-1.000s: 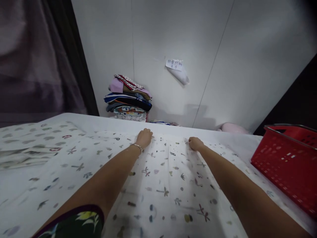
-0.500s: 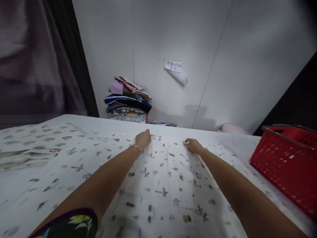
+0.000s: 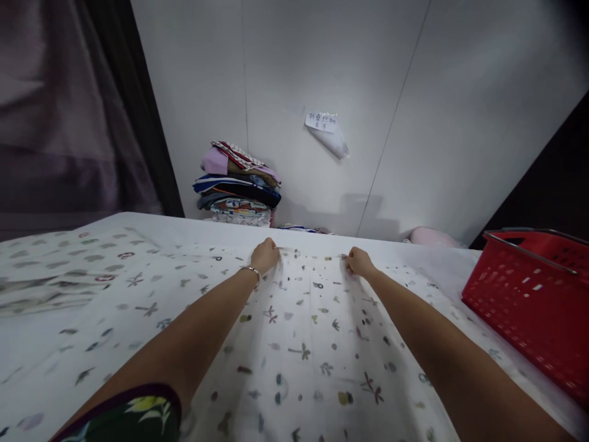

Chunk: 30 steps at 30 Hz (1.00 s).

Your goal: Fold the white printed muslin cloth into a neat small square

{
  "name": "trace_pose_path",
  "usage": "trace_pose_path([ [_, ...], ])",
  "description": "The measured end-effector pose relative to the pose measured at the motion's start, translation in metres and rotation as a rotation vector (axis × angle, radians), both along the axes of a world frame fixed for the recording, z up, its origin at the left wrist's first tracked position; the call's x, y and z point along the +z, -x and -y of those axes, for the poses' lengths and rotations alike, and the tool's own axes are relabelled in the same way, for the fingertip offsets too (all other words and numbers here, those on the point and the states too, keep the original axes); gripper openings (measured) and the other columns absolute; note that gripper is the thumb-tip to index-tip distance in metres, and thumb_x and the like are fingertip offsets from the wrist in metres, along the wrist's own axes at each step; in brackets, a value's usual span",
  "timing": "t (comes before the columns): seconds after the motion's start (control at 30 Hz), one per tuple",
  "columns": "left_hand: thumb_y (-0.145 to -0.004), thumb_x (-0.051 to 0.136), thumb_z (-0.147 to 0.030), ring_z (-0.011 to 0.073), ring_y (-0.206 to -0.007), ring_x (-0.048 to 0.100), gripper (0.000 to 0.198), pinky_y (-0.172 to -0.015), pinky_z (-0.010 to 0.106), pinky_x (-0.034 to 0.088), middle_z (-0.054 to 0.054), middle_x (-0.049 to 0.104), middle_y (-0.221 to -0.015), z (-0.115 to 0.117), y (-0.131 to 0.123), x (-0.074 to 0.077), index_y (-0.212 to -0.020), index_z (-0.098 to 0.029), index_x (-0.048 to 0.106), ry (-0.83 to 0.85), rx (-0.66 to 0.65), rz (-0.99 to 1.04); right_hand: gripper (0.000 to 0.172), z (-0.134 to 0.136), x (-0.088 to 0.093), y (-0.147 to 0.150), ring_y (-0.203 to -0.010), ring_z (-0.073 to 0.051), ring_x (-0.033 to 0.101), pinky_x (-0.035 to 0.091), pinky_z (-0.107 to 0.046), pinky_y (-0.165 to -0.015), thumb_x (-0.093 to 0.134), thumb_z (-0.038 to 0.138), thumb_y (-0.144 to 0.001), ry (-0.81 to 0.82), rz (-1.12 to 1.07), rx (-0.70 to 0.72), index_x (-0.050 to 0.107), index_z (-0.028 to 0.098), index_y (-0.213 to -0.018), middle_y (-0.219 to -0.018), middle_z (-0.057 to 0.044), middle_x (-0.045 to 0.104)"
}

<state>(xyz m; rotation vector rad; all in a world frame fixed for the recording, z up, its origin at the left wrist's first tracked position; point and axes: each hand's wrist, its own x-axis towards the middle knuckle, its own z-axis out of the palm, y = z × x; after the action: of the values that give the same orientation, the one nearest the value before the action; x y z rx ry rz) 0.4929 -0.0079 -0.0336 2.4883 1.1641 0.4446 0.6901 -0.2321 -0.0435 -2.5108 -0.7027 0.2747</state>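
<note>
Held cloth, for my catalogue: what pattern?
White cloth with small scattered motifs, some leafy; head view.

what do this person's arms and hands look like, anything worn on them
Both the left hand and the right hand are without gloves. The left wrist wears a thin, silvery bracelet. On the left arm, a dark green sleeve with purple trim and a yellow-and-pale leafy print shows. No sleeve shows on the right arm.

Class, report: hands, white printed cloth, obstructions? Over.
Left hand, right hand: pinching far edge of white printed cloth. Cloth spread over white table. Red perforated basket apart, rightward.
</note>
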Motion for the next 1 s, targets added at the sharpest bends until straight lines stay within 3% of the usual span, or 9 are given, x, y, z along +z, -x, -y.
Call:
trace_pose_path([
  [0.1, -0.081, 0.046, -0.023, 0.0193, -0.093, 0.061, 0.014, -0.073, 0.027, 0.043, 0.006, 0.068, -0.096, -0.005, -0.006, 0.008, -0.092, -0.02, 0.054, 0.001, 0.022, 0.044, 0.018, -0.008, 0.0, -0.005, -0.06, -0.012, 0.061, 0.045, -0.021, -0.053, 0.043, 0.019, -0.089, -0.12, 0.051, -0.09, 0.049, 0.016, -0.106, -0.086, -0.008, 0.067],
  [0.27, -0.085, 0.039, -0.021, 0.0229, -0.099, 0.059, 0.02, -0.08, 0.032, 0.042, 0.011, 0.065, -0.103, -0.006, -0.015, 0.014, -0.1, -0.018, 0.052, -0.025, 0.049, 0.072, 0.019, -0.015, -0.005, -0.004, -0.073, -0.017, 0.059, 0.044, -0.025, -0.062, 0.044, 0.025, -0.086, -0.183, 0.134, -0.177, 0.051, 0.017, -0.102, -0.084, -0.008, 0.065],
  [0.5, -0.086, 0.036, -0.016, 0.023, -0.099, 0.06, 0.026, -0.082, 0.032, 0.043, 0.013, 0.065, -0.105, 0.005, -0.006, -0.019, -0.11, -0.015, 0.048, 0.021, -0.035, 0.028, 0.017, -0.013, -0.025, 0.013, -0.083, -0.02, 0.058, 0.04, -0.026, -0.069, 0.04, 0.023, -0.086, -0.171, 0.193, -0.18, 0.052, 0.019, -0.097, -0.088, -0.007, 0.064],
  [0.6, -0.086, 0.036, -0.014, 0.023, -0.098, 0.061, 0.03, -0.081, 0.032, 0.044, 0.012, 0.065, -0.105, 0.007, 0.0, -0.026, -0.113, -0.017, 0.046, 0.04, -0.082, 0.006, 0.017, -0.01, -0.026, 0.018, -0.086, -0.02, 0.058, 0.039, -0.025, -0.07, 0.042, 0.021, -0.085, -0.144, 0.186, -0.149, 0.051, 0.019, -0.098, -0.092, -0.008, 0.064],
  [0.7, -0.085, 0.037, -0.013, 0.0236, -0.098, 0.061, 0.033, -0.081, 0.032, 0.044, 0.013, 0.064, -0.105, 0.01, 0.005, -0.019, -0.117, -0.016, 0.043, 0.04, -0.114, -0.006, 0.02, -0.006, -0.016, 0.02, -0.09, -0.02, 0.058, 0.04, -0.025, -0.071, 0.044, 0.017, -0.083, -0.122, 0.176, -0.122, 0.05, 0.019, -0.101, -0.098, -0.008, 0.065],
  [0.87, -0.084, 0.037, -0.013, 0.0247, -0.101, 0.061, 0.036, -0.083, 0.034, 0.044, 0.017, 0.062, -0.11, 0.012, 0.009, 0.009, -0.119, -0.015, 0.041, 0.012, -0.126, -0.013, 0.028, -0.002, 0.009, 0.025, -0.094, -0.021, 0.059, 0.042, -0.025, -0.074, 0.047, 0.014, -0.079, -0.103, 0.158, -0.102, 0.048, 0.018, -0.107, -0.103, -0.009, 0.064],
  [1.0, -0.084, 0.037, -0.014, 0.0251, -0.102, 0.06, 0.036, -0.084, 0.035, 0.044, 0.018, 0.061, -0.111, 0.008, 0.005, 0.018, -0.12, -0.014, 0.04, 0.006, -0.132, -0.04, 0.032, -0.005, 0.013, 0.026, -0.095, -0.021, 0.059, 0.043, -0.026, -0.076, 0.047, 0.015, -0.078, -0.078, 0.135, -0.09, 0.048, 0.016, -0.11, -0.104, -0.01, 0.064],
])
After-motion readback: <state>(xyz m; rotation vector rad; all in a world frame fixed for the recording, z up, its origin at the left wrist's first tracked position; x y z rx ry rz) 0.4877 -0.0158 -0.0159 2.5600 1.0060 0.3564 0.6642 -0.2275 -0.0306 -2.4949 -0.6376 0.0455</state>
